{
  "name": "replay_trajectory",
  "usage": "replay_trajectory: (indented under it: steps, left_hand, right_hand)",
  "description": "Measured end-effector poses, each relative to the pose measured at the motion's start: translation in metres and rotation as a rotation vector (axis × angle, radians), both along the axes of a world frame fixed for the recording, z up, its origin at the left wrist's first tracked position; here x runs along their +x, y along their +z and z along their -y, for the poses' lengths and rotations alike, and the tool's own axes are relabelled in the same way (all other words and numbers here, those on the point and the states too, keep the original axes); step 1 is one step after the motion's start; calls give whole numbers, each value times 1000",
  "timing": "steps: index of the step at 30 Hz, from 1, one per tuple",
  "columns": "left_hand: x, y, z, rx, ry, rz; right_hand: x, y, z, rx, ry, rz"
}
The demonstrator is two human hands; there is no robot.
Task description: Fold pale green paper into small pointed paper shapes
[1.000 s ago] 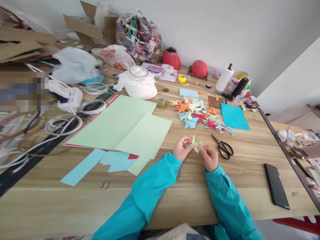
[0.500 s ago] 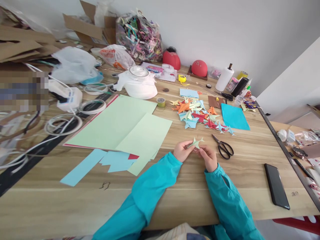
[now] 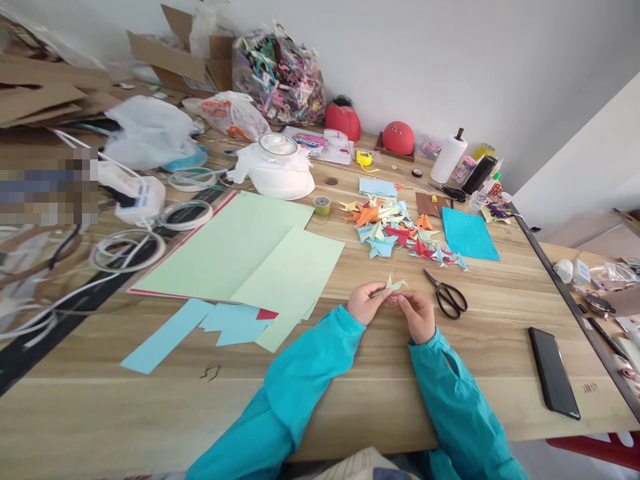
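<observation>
Pinching one pale green folded paper at its left side with the left hand, with thumb brought against fingers and grip drawn tight. Pinching the near edge of the same paper with the right hand, with thumb and forefinger pressed together and partly hiding it. Keeping both hands close together over the table, with pointed paper tips showing beyond the fingers.

Counting one pair of scissors just right of the right hand, and one phone farther right, screen up. Seeing one heap of small folded papers beyond the hands, too overlapped to count. Finding two large green sheets to the left, the front sheet lying partly over the back sheet, with one long blue strip at their near side. Counting one small roll of tape between sheets and heap, and one turquoise square right of the heap. Counting, farther back, two red cushions, one yellow tape measure and one upright white roll.
</observation>
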State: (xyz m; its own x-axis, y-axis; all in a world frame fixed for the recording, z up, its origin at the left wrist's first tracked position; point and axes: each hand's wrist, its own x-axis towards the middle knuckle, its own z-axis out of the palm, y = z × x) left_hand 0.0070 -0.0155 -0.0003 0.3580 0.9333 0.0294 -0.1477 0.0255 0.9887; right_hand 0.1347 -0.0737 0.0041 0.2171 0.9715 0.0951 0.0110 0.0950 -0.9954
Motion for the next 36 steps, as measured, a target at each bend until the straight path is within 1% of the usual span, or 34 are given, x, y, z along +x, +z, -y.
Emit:
replay_trajectory:
  steps: [3, 6, 8, 11, 14, 17, 22, 27, 30, 33, 36]
  left_hand:
    - [0, 1, 1, -34, -61, 34]
    - [0, 2, 3, -33, -133, 41]
    - [1, 4, 4, -41, -167, 39]
    - [1, 6, 5, -66, -173, 36]
    - [2, 8, 6, -121, -182, 52]
    - [2, 9, 7, -160, -178, 69]
    - [1, 8, 7, -98, -138, 27]
    - [-4, 7, 5, -66, -143, -29]
    - [-5, 7, 6, -11, -134, -80]
    - [-5, 7, 7, 62, -112, -123]
    - [-5, 7, 7, 72, -62, -116]
  right_hand:
    - [-1, -2, -2, -24, -75, -8]
    - [-1, -2, -4, -21, -56, -57]
    - [-1, 0, -4, -20, -58, -52]
    - [1, 1, -4, -31, -88, -61]
    - [2, 1, -4, -35, -79, -71]
    - [2, 2, -3, -26, -54, -4]
    - [3, 1, -1, -13, 22, 100]
    - [3, 1, -1, -37, 139, 94]
    - [3, 4, -1, -41, 192, 66]
    - [3, 6, -1, -45, 200, 52]
    - [4, 6, -1, -53, 192, 53]
